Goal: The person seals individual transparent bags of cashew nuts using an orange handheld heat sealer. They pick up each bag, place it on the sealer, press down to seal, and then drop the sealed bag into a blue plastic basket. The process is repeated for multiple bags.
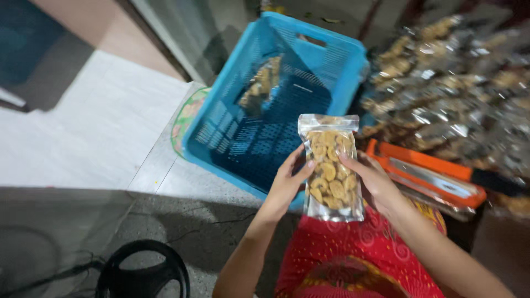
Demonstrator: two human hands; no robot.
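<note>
Down close, at the lap, a red cloth (342, 248) with swirls. Off to the left on the grey floor (221, 232), a black ring (143, 270).

Just above the lap, held up in the air between both hands, a clear bag of round snacks (331, 168), standing upright, full and puffy, with a flat shiny top. Left hand (287, 185) with its grip closed on the bag's left edge, thumb at the front. Right hand (372, 179) with its grip closed on the right edge, fingertips pressing the front.

To do this well: hold by the edges, not the middle. Squeeze softly, so no snack cracks. Hold the top up and the bag straight. Look at the shiny top strip all the way across for gaps.

Right behind the bag, a big blue basket (221, 124) with holes in its walls, tipped a bit, with one more snack bag (260, 85) inside. Under its left corner, a round green mat (185, 118). To the right, near the right wrist, a long orange and black tool (425, 171), blurry, hard to tell what kind.

Farther back on the right, a big heap of shiny snack bags (458, 83).
</note>
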